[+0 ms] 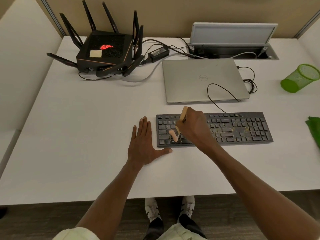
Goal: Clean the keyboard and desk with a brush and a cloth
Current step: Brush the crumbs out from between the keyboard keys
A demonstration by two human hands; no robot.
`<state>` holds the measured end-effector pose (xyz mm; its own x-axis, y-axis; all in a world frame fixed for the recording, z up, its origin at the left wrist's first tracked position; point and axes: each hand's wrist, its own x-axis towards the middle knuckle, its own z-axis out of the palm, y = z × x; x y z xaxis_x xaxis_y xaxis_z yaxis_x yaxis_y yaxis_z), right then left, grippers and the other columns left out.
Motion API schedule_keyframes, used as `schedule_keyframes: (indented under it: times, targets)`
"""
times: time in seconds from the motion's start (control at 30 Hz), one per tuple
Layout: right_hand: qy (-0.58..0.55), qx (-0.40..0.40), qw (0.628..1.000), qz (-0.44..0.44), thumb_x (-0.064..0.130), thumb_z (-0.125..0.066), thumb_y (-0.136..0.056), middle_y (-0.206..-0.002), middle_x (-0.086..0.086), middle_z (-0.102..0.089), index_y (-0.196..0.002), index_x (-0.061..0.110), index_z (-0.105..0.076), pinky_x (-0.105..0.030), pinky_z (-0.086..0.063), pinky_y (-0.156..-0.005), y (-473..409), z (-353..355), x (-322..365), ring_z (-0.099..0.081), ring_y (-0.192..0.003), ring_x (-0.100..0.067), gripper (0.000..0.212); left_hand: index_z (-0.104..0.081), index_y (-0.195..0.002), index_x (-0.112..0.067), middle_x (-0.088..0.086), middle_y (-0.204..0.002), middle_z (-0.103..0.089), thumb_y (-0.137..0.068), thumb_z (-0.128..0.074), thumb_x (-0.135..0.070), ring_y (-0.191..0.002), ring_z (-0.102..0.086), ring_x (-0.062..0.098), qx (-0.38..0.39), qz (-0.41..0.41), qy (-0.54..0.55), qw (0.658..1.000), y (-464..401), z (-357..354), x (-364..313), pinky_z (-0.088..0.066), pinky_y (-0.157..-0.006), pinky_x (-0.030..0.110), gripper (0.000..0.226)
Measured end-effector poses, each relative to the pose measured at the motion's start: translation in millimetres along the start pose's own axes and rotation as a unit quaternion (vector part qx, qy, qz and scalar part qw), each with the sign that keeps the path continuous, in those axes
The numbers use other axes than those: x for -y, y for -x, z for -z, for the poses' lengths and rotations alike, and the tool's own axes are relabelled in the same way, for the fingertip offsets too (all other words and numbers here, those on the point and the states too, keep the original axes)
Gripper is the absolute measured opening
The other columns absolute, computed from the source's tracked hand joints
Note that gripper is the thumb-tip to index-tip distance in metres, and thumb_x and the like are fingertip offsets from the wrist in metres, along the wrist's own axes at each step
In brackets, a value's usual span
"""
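A black keyboard (pixel 242 127) lies on the white desk (pixel 86 127), with yellowish crumbs scattered over its right half. My right hand (pixel 194 127) grips a wooden-handled brush (pixel 181 116) over the keyboard's left part; the pale bristles (pixel 174 135) touch the keys. My left hand (pixel 145 144) rests flat on the desk beside the keyboard's left end, fingers straight, thumb along the front edge. A green cloth (pixel 314 130) shows at the right border of the view.
A closed silver laptop (pixel 204 80) lies behind the keyboard, with a thin black cable looped over it. A black router (pixel 105 52) with antennas, a power adapter (pixel 158 52) and an open cable box (pixel 233 49) stand at the back. A green mesh cup (pixel 299 78) lies tipped at right.
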<state>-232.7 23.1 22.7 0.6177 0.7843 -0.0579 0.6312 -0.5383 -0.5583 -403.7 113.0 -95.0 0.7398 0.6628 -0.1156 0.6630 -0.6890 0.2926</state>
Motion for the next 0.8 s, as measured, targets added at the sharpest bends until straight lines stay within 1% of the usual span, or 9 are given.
schedule_keyframes:
  times: [0.13, 0.27, 0.33, 0.4, 0.5, 0.57, 0.63, 0.73, 0.8]
  targets:
    - [0.002, -0.009, 1.0, 0.027, 0.017, -0.058, -0.091, -0.066, 0.001, -0.06, -0.084, 0.009, -0.056, -0.028, -0.045, -0.048, -6, 9, 0, -0.054, -0.053, -0.008, 0.011, 0.001, -0.162, -0.004, 0.01, -0.169, 0.018, -0.065, -0.03, -0.105, -0.156, 0.019, 0.02, -0.001, -0.002, 0.002, 1.0, 0, 0, 0, 0.01, -0.127, 0.043, 0.143]
    - [-0.007, 0.047, 0.982, 0.185, 0.016, -0.049, -0.099, -0.07, 0.004, -0.062, -0.092, 0.011, -0.055, -0.023, -0.043, -0.047, -5, 5, 11, -0.055, -0.055, -0.002, 0.01, -0.001, -0.162, -0.004, 0.011, -0.17, 0.015, -0.065, -0.031, -0.106, -0.157, 0.017, 0.02, -0.005, -0.001, -0.001, 1.0, 0, 0, 0, 0.006, -0.128, 0.045, 0.144]
    - [0.009, 0.073, 0.971, 0.229, 0.016, -0.049, -0.1, -0.071, -0.001, -0.064, -0.092, 0.012, -0.054, -0.028, -0.045, -0.05, -2, 3, 9, -0.058, -0.058, -0.013, 0.01, -0.001, -0.162, -0.004, 0.011, -0.17, 0.014, -0.065, -0.031, -0.105, -0.157, 0.016, 0.02, -0.003, -0.002, 0.0, 1.0, 1, -1, 0, 0.007, -0.128, 0.045, 0.143]
    - [0.037, 0.084, 0.966, 0.244, 0.015, -0.05, -0.1, -0.075, -0.003, -0.066, -0.096, 0.014, -0.056, -0.03, -0.046, -0.053, -1, 6, 1, -0.059, -0.062, -0.018, 0.007, -0.001, -0.162, -0.004, 0.011, -0.17, 0.014, -0.065, -0.03, -0.105, -0.157, 0.016, 0.02, -0.004, -0.002, 0.004, 1.0, 0, -1, 0, 0.008, -0.127, 0.044, 0.144]
    - [0.086, 0.082, 0.963, 0.242, 0.009, -0.055, -0.095, -0.077, -0.004, -0.067, -0.096, 0.015, -0.057, -0.026, -0.042, -0.052, -3, 17, -10, -0.059, -0.064, -0.018, 0.007, -0.001, -0.162, -0.004, 0.011, -0.17, 0.014, -0.063, -0.027, -0.106, -0.157, 0.016, 0.021, -0.006, -0.003, 0.004, 1.0, 0, -1, 0, 0.007, -0.127, 0.044, 0.145]
    - [0.081, 0.066, 0.966, 0.235, 0.008, -0.054, -0.093, -0.075, -0.004, -0.067, -0.092, 0.016, -0.056, -0.026, -0.04, -0.052, -6, 22, -10, -0.059, -0.065, -0.021, 0.008, -0.001, -0.162, -0.004, 0.011, -0.17, 0.014, -0.063, -0.026, -0.107, -0.157, 0.016, 0.02, -0.003, -0.004, 0.004, 1.0, 0, -1, 0, 0.007, -0.127, 0.044, 0.145]
    - [0.046, 0.062, 0.969, 0.233, 0.008, -0.053, -0.092, -0.076, -0.004, -0.068, -0.09, 0.018, -0.055, -0.029, -0.043, -0.054, -8, 20, -4, -0.059, -0.066, -0.021, 0.01, -0.002, -0.162, -0.004, 0.011, -0.17, 0.013, -0.063, -0.025, -0.107, -0.157, 0.016, 0.02, -0.007, -0.004, 0.004, 1.0, 0, 0, 0, 0.007, -0.127, 0.044, 0.145]
    - [0.015, 0.088, 0.968, 0.234, 0.009, -0.054, -0.094, -0.076, -0.002, -0.068, -0.092, 0.02, -0.055, -0.027, -0.043, -0.053, -4, 9, 0, -0.059, -0.063, -0.016, 0.011, -0.001, -0.162, -0.004, 0.011, -0.17, 0.014, -0.062, -0.024, -0.108, -0.157, 0.016, 0.02, -0.004, -0.003, 0.002, 1.0, 0, 0, 0, 0.008, -0.127, 0.043, 0.145]
    - [0.014, 0.096, 0.969, 0.226, 0.008, -0.054, -0.095, -0.075, 0.002, -0.065, -0.092, 0.022, -0.054, -0.019, -0.037, -0.052, -2, 10, -8, -0.055, -0.06, -0.007, 0.014, 0.0, -0.162, -0.004, 0.01, -0.169, 0.015, -0.063, -0.026, -0.107, -0.156, 0.017, 0.02, -0.005, -0.004, 0.0, 1.0, 0, 0, 0, 0.008, -0.127, 0.043, 0.145]
